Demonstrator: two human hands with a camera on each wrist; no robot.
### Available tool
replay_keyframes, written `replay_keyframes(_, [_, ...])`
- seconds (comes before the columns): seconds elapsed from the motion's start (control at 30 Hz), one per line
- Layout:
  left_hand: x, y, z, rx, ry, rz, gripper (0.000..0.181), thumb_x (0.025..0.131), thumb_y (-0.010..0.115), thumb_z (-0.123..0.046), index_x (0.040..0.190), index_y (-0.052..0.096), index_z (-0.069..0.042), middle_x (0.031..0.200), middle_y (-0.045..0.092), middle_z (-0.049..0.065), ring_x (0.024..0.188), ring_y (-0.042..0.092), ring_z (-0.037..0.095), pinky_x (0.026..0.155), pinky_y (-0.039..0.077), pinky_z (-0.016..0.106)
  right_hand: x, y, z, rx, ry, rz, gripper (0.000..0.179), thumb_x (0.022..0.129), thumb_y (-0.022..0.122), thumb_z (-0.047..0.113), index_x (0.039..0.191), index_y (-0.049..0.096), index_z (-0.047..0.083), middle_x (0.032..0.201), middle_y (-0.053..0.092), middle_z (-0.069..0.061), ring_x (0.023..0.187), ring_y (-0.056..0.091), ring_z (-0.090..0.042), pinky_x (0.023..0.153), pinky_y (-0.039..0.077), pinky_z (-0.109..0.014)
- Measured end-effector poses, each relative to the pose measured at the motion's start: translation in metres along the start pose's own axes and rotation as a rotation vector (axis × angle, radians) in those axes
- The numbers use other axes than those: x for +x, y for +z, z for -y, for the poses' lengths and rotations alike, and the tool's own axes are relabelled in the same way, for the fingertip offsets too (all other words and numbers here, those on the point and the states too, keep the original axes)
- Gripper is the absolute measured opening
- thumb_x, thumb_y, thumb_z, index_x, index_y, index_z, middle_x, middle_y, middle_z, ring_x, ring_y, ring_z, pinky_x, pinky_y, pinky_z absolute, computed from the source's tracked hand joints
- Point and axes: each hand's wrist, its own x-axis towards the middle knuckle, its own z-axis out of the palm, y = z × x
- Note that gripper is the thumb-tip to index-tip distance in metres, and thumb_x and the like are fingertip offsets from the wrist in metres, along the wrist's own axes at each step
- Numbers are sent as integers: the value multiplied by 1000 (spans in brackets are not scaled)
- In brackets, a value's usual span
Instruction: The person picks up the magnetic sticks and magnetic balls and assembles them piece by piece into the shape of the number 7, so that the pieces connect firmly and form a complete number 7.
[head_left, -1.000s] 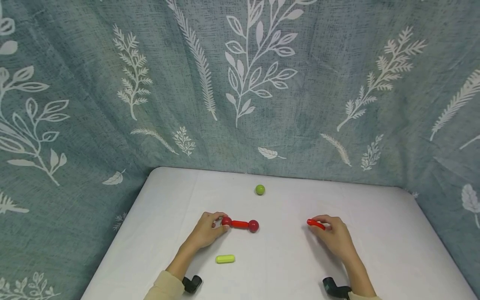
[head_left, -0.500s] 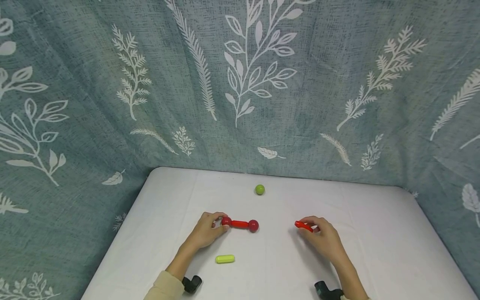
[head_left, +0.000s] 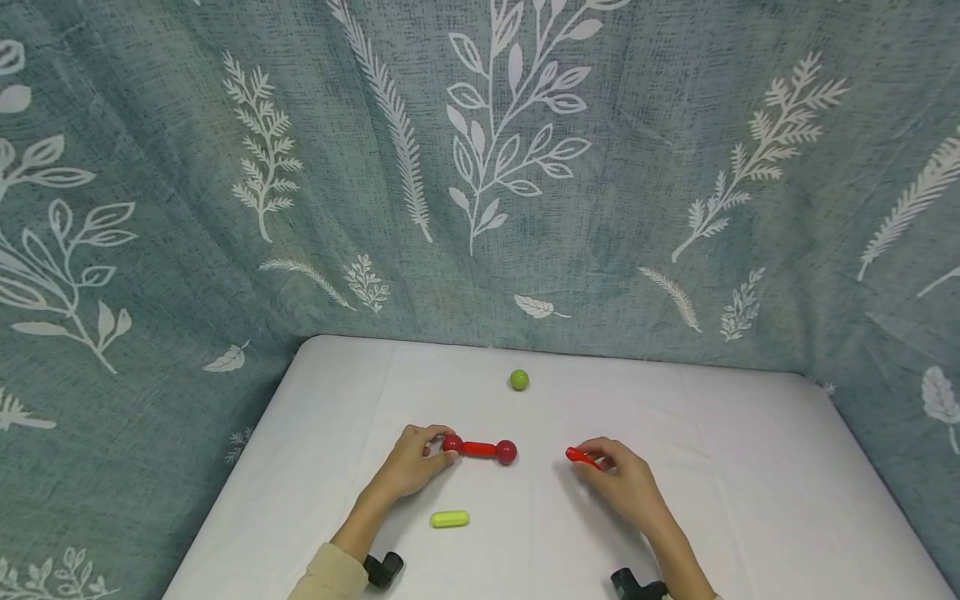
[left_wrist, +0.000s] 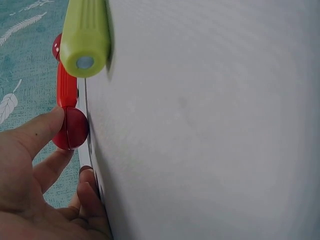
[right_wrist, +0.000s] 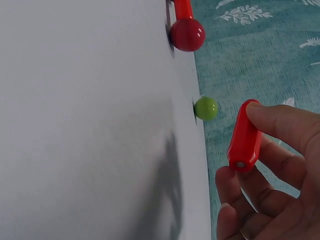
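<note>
Thumb and fingers of my left hand (head_left: 410, 463) pinch a dark red ball (left_wrist: 76, 129). That ball joins one end of a red magnetic rod (head_left: 479, 450), and a second red ball (head_left: 507, 452) sits at the rod's other end, on the table. Held above the table, a loose red magnetic rod (right_wrist: 245, 137) is pinched by my right hand (head_left: 624, 482); a round metal spot shows on its end. It points toward the second ball, with a gap between them. Nearer the body lies a yellow-green magnetic rod (head_left: 450, 519).
A green ball (head_left: 519, 380) stands toward the back of the white table (head_left: 360, 383). Behind the table hangs a teal curtain (head_left: 630, 192) with white leaf prints. Dark camera mounts (head_left: 384, 570) are strapped at both wrists.
My right hand has moved left with the loose red rod, closer to the joined balls and rod. The left hand has stayed in place.
</note>
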Motion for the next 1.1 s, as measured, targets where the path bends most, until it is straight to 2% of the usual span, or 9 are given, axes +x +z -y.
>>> replay_keyframes(0.2, [1, 2, 2, -1, -1, 2, 35, 91, 75, -34, 124, 68, -22, 106, 50, 7, 90, 46, 21, 66, 42, 33, -1, 13, 2, 29, 5, 19, 21, 89, 78, 19, 108, 72, 17, 99, 67, 2, 89, 59, -15, 72, 48, -33])
replay_keyframes(0.47, [0, 0, 2, 0, 10, 6, 36, 91, 75, -34, 124, 68, -21, 105, 50, 8, 89, 46, 21, 65, 42, 33, -2, 24, 7, 51, 16, 47, 19, 88, 79, 18, 105, 72, 16, 85, 65, 6, 76, 57, -14, 62, 45, -27])
replay_keyframes(0.67, [0, -1, 0, -2, 4, 9, 37, 91, 75, -32, 125, 68, -21, 105, 49, 8, 89, 46, 21, 66, 42, 33, -3, 31, 11, 72, 28, 62, 19, 87, 79, 17, 105, 72, 15, 84, 66, 8, 72, 57, -13, 60, 45, -27])
replay_keyframes(1.1, [0, -2, -3, -5, -1, 10, 39, 90, 76, -31, 126, 67, -18, 104, 49, 10, 88, 45, 22, 65, 41, 34, -6, 48, 15, 289, 19, 193, 23, 90, 77, 18, 107, 69, 6, 90, 69, -2, 76, 67, -19, 63, 53, -28])
